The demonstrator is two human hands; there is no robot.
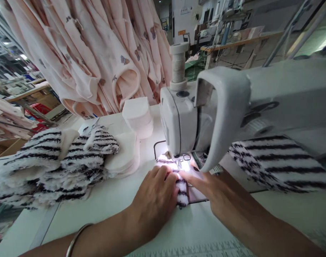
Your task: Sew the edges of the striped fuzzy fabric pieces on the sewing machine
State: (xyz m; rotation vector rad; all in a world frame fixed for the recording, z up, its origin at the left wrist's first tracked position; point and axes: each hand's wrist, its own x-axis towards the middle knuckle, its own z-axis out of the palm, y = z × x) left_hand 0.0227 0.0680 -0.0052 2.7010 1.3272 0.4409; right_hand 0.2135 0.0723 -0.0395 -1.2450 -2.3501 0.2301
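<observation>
Our left hand point(154, 203) and right hand point(202, 189) lie flat on a striped fleece piece point(182, 192), which sits directly under the needle area of the sewing machine point(179, 121). The fleece piece runs from beneath the presser foot point(186, 157) toward us, passing between our hands. Our left fingers point(163, 176) are close together and press on its near-left side, not pinching it. Our right fingers point(191, 177) stretch out narrowly toward the presser foot and rest on the fleece piece, with the fingertips just in front of the foot. Bright light from the sewing machine falls on the fabric there.

To the left of the sewing machine sits a heap of black-and-white striped fleece pieces point(50, 167), with a stack of white pads point(125, 153) between the heap and the machine. A taller white foam block point(138, 117) stands just behind that stack. Another striped fleece piece point(277, 167) lies to the right, beyond the machine's arm. A thread spool holder point(178, 67) rises from the top of the sewing machine, and pink printed garments point(98, 53) hang behind it. A metal bangle point(75, 241) circles our left wrist.
</observation>
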